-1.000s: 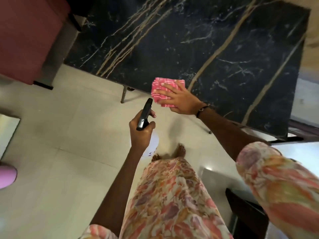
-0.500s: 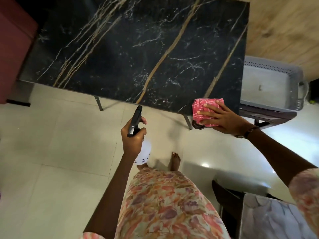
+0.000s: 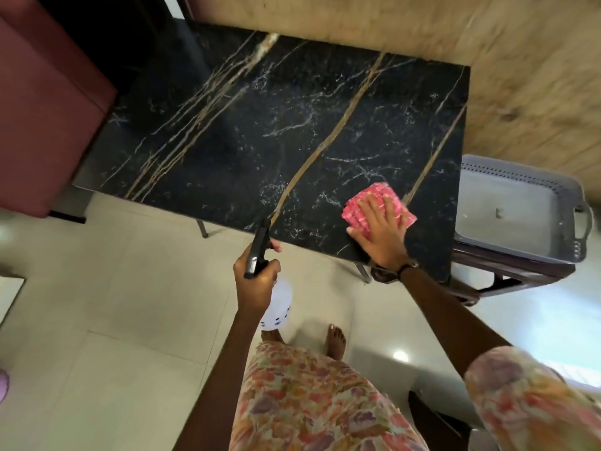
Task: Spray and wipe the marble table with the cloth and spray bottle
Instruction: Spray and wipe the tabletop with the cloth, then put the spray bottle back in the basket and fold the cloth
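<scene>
The black marble table (image 3: 260,131) with gold and white veins fills the upper middle of the head view. A folded pink cloth (image 3: 361,209) lies on its near right part. My right hand (image 3: 382,231) presses flat on the cloth with straight fingers. My left hand (image 3: 257,283) grips the spray bottle (image 3: 278,304), which has a black trigger head and a white body, just off the table's near edge, nozzle pointing toward the marble.
A grey plastic tray (image 3: 520,206) sits on a dark low stand (image 3: 507,271) right of the table. A maroon seat (image 3: 42,102) stands at the left. A wood-look wall (image 3: 520,60) lies behind. Pale floor tiles (image 3: 113,304) surround my bare feet.
My right hand slid the cloth from the table's near right corner edge up onto the marble surface. The view shifted, and the spray bottle stayed in my left hand.
</scene>
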The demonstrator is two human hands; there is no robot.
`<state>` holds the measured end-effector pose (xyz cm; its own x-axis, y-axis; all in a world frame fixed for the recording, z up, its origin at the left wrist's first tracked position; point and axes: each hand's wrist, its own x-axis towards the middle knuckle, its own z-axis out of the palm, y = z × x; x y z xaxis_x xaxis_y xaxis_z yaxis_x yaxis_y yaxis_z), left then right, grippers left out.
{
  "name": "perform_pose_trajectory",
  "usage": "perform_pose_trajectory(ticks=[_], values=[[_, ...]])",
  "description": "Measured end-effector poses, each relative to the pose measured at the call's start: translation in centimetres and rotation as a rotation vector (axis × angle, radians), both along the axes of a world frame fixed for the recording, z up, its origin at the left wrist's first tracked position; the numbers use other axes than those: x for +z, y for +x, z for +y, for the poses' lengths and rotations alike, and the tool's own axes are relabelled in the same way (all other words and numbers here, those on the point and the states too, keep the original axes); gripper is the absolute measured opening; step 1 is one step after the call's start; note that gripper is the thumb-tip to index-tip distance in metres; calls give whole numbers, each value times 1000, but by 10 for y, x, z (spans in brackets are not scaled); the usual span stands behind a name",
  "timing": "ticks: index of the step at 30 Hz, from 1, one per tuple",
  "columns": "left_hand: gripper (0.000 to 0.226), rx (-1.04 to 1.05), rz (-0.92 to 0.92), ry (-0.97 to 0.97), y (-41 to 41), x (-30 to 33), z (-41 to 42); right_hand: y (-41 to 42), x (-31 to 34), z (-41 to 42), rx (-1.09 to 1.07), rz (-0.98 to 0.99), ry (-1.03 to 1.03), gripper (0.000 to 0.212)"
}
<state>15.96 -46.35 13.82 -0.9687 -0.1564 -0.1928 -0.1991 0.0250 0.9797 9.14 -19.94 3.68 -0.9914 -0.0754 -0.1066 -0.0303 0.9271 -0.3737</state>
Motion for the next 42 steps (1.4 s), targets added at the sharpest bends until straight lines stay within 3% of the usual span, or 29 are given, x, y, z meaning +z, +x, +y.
perform_pose_trajectory(ticks=[4,6,13,16,22,30,33,37,42], values=[[24,64,-46,6,-31,4,-25,-11,-5,-45,403,15,92,69],[23,105,-70,24,-52,4,-42,-26,-7,-51,499,29,97,64],[25,56,-37,3,-145,3,-129,-114,-9,-159,29,29,39,62],[28,51,-29,-19,-183,6,-167,-162,-3,-234,43,-8,35,59],[36,126,-26,-139,-236,15,-230,-189,-7,-338,485,-22,-1,57],[30,131,-32,-169,-254,22,-265,-159,1,-301,801,8,-27,53],[32,167,-55,-148,-251,23,-265,-160,13,-303,764,-65,-55,50],[48,212,-121,-98,-242,24,-263,-162,34,-329,542,-190,-248,38],[73,56,-138,-253,-240,10,-281,-159,58,-377,275,-208,-466,52]])
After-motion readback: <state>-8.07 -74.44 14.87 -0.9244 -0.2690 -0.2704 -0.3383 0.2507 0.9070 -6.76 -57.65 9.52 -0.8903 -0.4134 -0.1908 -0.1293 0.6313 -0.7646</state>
